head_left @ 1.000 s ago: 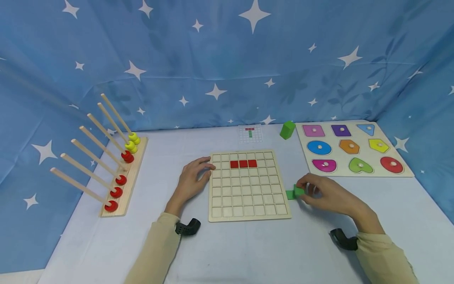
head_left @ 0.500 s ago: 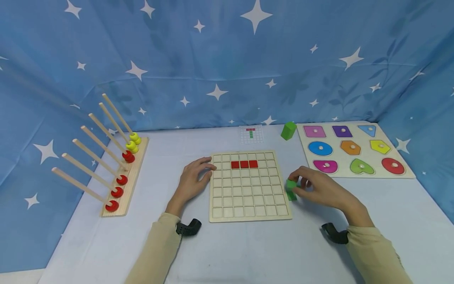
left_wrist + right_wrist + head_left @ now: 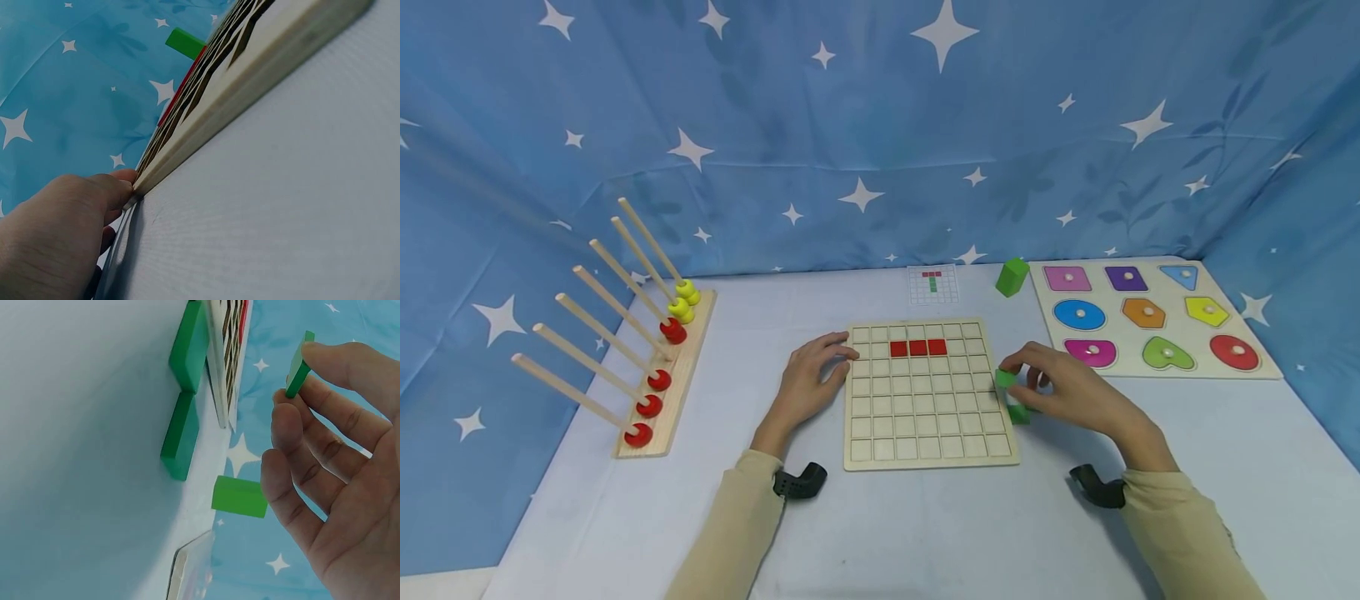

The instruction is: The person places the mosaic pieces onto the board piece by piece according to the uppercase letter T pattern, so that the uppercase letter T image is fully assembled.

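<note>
My right hand pinches a small green square tile between thumb and fingertips, raised beside the right edge of the wooden grid board. Two more green tiles lie on the table below it, by the board; in the head view the hand partly covers these green tiles. Three red tiles sit side by side in the board's second row. At the board's left edge, my left hand touches the rim with relaxed, slightly bent fingers.
Behind the board lies a small pattern card, with a green block to its right. A knobbed shape puzzle is at the back right. A wooden peg stand with red and yellow beads stands on the left.
My right hand has lifted the green tile off the table and moved left and slightly away from me, to the board's right edge. The left hand has stayed in place.
</note>
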A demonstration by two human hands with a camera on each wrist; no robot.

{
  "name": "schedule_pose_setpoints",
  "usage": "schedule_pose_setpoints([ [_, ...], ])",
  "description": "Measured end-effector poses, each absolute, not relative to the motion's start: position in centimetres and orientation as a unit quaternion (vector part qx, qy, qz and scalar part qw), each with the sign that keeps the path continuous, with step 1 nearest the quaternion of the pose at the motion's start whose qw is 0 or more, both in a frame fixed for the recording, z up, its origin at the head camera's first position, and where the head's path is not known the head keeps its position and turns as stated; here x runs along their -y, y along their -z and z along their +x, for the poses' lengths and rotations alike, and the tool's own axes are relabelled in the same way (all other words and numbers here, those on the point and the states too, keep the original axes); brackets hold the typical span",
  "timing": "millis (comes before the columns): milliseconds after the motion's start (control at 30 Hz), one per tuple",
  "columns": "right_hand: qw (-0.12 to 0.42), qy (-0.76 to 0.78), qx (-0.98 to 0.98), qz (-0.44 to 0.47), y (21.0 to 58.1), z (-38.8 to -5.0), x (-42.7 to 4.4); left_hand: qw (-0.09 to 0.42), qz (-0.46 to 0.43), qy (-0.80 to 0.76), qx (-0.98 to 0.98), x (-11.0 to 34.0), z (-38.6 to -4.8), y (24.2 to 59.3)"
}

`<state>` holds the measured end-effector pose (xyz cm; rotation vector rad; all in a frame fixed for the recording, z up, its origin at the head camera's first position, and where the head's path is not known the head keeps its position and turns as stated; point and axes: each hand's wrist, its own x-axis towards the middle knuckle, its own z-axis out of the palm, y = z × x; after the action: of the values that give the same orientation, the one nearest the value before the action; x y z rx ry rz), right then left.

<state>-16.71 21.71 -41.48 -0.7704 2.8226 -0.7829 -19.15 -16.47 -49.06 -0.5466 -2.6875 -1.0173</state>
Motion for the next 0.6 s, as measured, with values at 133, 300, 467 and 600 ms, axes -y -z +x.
schedule_pose_setpoints([
  [133, 0.05, 0.258, -0.93, -0.258, 41.3, -17.0, -21.2, 0.099, -0.181, 0.342, 0.917, 16.5, -19.2, 49.0],
  [300, 0.05, 0.267, -0.927, -0.258, 41.0, -17.5, -20.2, 0.105, -0.183, 0.341, 0.916, 16.6, -19.2, 49.1],
  [467, 0.047, 0.272, -0.924, -0.264, 40.8, -18.1, -19.3, 0.116, -0.193, 0.342, 0.912, 16.6, -19.3, 49.2],
  [600, 0.047, 0.278, -0.919, -0.275, 40.7, -18.5, -18.7, 0.115, -0.194, 0.343, 0.912, 16.6, -19.3, 49.2],
])
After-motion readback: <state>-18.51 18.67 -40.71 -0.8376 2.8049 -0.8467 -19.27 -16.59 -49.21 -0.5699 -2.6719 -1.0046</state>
